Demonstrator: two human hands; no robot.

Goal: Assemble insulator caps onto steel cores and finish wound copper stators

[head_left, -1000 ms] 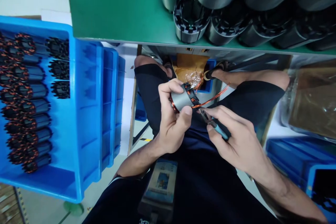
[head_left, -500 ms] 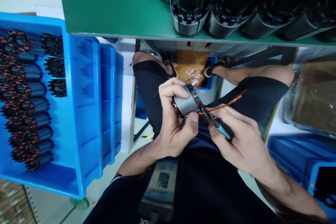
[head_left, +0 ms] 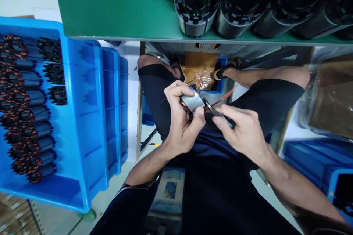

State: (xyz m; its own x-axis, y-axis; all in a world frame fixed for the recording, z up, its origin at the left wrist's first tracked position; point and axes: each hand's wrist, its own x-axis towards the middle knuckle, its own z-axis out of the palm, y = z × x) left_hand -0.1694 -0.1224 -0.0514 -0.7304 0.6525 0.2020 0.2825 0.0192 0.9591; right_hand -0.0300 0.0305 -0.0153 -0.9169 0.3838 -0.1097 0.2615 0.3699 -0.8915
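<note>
My left hand (head_left: 183, 117) grips a motor stator (head_left: 193, 102), a silver ring with copper windings and black slot pieces, tilted above my lap. In my right hand (head_left: 242, 128) is a pair of cutting pliers (head_left: 226, 120) with bluish handles, mostly covered by my fingers. The jaws meet the stator's right-hand end; whether they are closed on a wire there I cannot tell. A bundle of copper wires (head_left: 224, 97) sticks out up and right from that end, blurred at its tip.
Silver and black stator cores (head_left: 197, 14) stand on the green tabletop (head_left: 116, 7) ahead. At left, a blue crate (head_left: 73, 117) holds rows of wound stators (head_left: 35, 114). Below the table, between my feet, lies brown wrapping (head_left: 200, 69) with wire scraps. Another blue bin (head_left: 309, 161) stands at right.
My right hand with the pliers has moved left and slightly up, closer to the stator. The copper wires now point more steeply upward, and the stator is turned a little.
</note>
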